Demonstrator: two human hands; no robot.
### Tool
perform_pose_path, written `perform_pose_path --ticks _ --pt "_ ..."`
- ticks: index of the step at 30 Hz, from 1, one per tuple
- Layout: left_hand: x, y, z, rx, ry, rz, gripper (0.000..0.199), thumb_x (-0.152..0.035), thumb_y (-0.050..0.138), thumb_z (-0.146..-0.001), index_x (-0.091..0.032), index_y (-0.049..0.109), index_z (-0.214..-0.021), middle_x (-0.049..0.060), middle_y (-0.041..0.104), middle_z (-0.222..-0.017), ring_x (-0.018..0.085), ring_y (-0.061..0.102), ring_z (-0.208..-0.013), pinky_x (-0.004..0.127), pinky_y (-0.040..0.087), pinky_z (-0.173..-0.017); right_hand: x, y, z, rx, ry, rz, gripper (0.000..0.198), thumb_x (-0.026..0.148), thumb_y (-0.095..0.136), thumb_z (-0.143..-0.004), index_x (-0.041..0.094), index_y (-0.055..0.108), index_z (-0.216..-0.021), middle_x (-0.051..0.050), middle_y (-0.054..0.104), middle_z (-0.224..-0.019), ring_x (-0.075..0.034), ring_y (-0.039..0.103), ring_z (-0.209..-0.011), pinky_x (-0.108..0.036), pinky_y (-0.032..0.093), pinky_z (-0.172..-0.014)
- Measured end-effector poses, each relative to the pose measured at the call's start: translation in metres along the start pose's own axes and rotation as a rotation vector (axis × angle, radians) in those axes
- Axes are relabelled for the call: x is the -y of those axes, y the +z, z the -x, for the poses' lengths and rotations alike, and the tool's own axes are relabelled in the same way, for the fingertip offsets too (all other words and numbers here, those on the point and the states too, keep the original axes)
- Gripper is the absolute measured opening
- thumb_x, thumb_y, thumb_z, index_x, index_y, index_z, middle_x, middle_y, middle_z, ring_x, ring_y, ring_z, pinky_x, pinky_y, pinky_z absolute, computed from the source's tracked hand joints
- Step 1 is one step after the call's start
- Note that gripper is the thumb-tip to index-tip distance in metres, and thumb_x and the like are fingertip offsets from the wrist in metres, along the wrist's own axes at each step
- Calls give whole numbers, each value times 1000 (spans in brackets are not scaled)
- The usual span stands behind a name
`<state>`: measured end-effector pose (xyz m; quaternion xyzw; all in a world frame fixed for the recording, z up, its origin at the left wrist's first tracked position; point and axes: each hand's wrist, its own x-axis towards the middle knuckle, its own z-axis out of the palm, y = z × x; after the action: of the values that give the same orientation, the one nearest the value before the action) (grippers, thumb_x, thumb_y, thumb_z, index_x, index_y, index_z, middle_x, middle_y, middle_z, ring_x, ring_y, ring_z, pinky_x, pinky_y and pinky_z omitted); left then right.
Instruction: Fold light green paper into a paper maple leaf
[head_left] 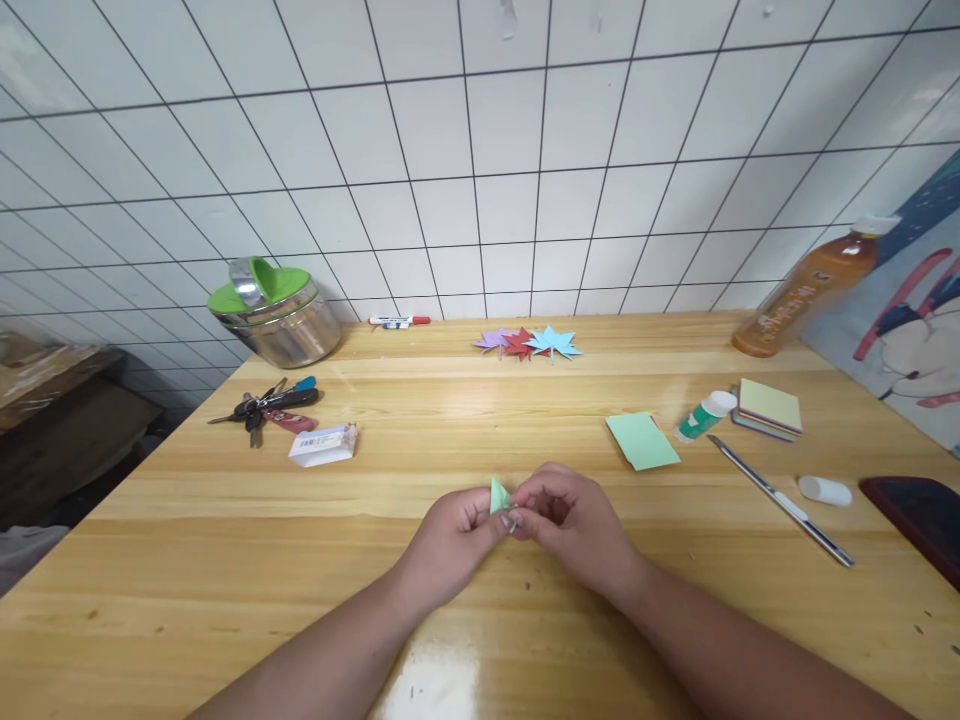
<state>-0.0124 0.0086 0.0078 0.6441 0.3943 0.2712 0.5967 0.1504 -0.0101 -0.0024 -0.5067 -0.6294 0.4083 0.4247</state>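
Note:
A small folded piece of light green paper is pinched between both hands above the front middle of the table. My left hand grips it from the left, thumb on the near side. From the right, my right hand closes its thumb and fingertips on the paper's edge, and the two hands' fingertips meet there. Fingers cover most of the folds. Beyond my right hand lies a stack of green paper sheets. At the back sit paper maple leaves: a purple leaf, a red leaf and a blue leaf.
On the right are a glue stick, its white cap, a craft knife, a paper pad, a phone and a tea bottle. Keys, a small box, markers and a green-lidded pot stand left.

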Motion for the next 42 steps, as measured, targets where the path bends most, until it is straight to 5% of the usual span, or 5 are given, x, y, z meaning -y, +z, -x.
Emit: perform_pose_path --ticks 11,24,32,37,42 --pt "2 1 1 -16 -1 -4 31 -40 50 -82 -13 66 -80 4 64 -73 16 55 -70 26 43 -69 4 -1 -1 6 10 -109 10 26 61 -75 18 63 -69 0 57 -64 -11 56 -57 -23 46 -54" --pt "-3 -1 0 11 -53 208 21 -31 59 -76 -13 65 -84 4 65 -78 18 57 -76 28 42 -75 1 -2 1 -38 -126 137 14 20 60 -75 24 65 -87 -1 59 -79 -10 53 -60 -21 43 -53" --pt "-2 -5 0 12 -41 156 18 -27 53 -79 -14 66 -79 1 59 -67 13 50 -64 22 36 -61 2 -2 1 -7 -121 132 10 15 61 -72 23 67 -72 -1 60 -81 -11 57 -70 -21 45 -58" --pt "-2 -9 1 11 -73 178 23 -33 53 -79 -14 65 -80 4 62 -73 16 53 -73 22 39 -63 3 -5 2 14 -181 196 15 14 58 -74 25 67 -78 -2 61 -85 -12 58 -70 -22 47 -60" --pt "-2 -9 -2 0 -71 216 24 -36 61 -75 -12 62 -78 2 61 -68 12 51 -62 20 36 -57 6 -7 3 37 -217 187 18 16 56 -76 26 67 -86 -3 61 -90 -14 59 -78 -24 47 -66"
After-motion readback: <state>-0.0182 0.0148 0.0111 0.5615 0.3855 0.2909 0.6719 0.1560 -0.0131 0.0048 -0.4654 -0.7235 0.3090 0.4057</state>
